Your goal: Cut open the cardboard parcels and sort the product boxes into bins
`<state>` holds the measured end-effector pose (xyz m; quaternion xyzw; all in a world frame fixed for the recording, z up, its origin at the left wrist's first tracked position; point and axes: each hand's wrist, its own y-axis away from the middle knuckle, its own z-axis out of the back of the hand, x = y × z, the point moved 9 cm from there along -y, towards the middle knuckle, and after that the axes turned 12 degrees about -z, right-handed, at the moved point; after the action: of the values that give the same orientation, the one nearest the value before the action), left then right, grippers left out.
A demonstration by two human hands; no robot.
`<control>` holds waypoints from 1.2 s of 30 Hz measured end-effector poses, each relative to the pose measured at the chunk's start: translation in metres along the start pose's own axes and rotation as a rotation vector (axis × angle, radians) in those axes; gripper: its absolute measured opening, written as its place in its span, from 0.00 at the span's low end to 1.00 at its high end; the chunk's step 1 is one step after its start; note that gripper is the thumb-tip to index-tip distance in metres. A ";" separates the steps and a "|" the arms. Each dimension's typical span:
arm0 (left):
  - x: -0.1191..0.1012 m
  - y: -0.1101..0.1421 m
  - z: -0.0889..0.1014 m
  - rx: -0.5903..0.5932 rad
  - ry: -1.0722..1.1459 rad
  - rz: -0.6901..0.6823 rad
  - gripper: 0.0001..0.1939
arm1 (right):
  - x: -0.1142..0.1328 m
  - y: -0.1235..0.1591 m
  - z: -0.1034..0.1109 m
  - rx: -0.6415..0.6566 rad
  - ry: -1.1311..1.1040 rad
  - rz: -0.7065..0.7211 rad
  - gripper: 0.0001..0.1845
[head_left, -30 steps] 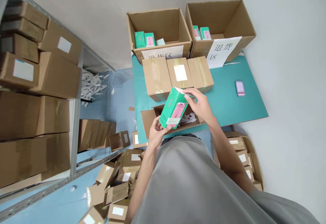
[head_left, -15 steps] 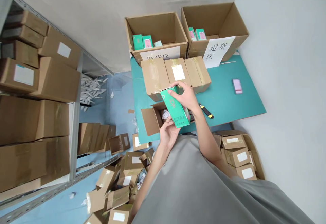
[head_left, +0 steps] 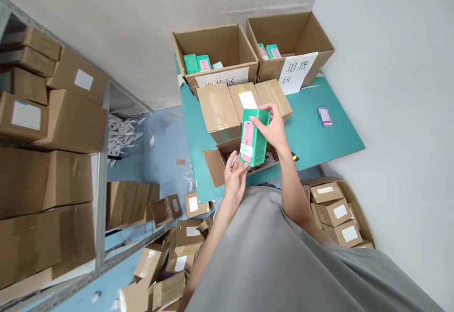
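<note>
Green with pink print, the small carton (head_left: 252,143) is what I have gripped near its top in the right hand (head_left: 275,131); the left hand (head_left: 234,179) meets its lower end, whether pinching I cannot tell. It is held over an open box (head_left: 214,169), near three closed boxes (head_left: 218,110) on the teal table (head_left: 308,134).

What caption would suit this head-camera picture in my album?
Right-hand fingers grip a green carton above an opened cardboard box, left-hand fingers near the carton's base, three closed boxes behind.
</note>
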<state>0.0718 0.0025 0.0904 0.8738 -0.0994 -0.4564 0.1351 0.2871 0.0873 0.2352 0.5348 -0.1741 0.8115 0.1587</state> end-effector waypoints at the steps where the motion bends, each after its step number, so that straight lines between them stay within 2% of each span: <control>1: 0.000 0.000 0.003 0.003 -0.005 0.002 0.43 | 0.001 0.003 -0.005 0.010 -0.009 0.006 0.22; 5: 0.001 -0.001 0.012 0.033 0.038 0.075 0.39 | 0.006 0.012 -0.014 0.036 -0.093 0.021 0.14; 8: 0.002 0.000 0.010 0.122 0.062 0.153 0.34 | 0.010 0.016 -0.011 0.030 -0.169 0.064 0.13; 11: -0.002 0.002 0.009 0.173 0.057 0.167 0.34 | 0.014 0.017 -0.005 0.023 -0.220 0.098 0.14; 16: -0.008 0.001 0.014 0.122 -0.002 0.091 0.39 | 0.015 0.015 -0.006 0.067 -0.183 0.052 0.14; 22: -0.019 -0.001 0.005 0.017 -0.165 -0.147 0.52 | 0.017 0.006 -0.012 0.055 -0.036 0.029 0.24; 24: -0.023 0.001 -0.002 -0.013 -0.175 -0.191 0.52 | 0.012 -0.002 -0.011 0.027 -0.034 0.023 0.22; 27: -0.023 0.000 -0.008 -0.063 -0.135 -0.185 0.45 | -0.004 -0.015 -0.011 0.036 -0.172 0.002 0.17; 30: -0.011 -0.002 -0.011 -0.100 -0.042 -0.073 0.40 | -0.023 -0.028 -0.010 0.085 -0.346 -0.022 0.17; 33: 0.003 -0.004 -0.019 -0.081 0.012 0.035 0.37 | -0.037 -0.037 -0.005 0.118 -0.404 -0.032 0.18; 36: 0.010 -0.005 -0.025 -0.089 -0.003 0.034 0.36 | -0.044 -0.044 0.003 0.178 -0.418 -0.049 0.17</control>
<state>0.0985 0.0080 0.0951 0.8644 -0.0940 -0.4594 0.1816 0.3258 0.1224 0.2010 0.7074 -0.1179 0.6909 0.0912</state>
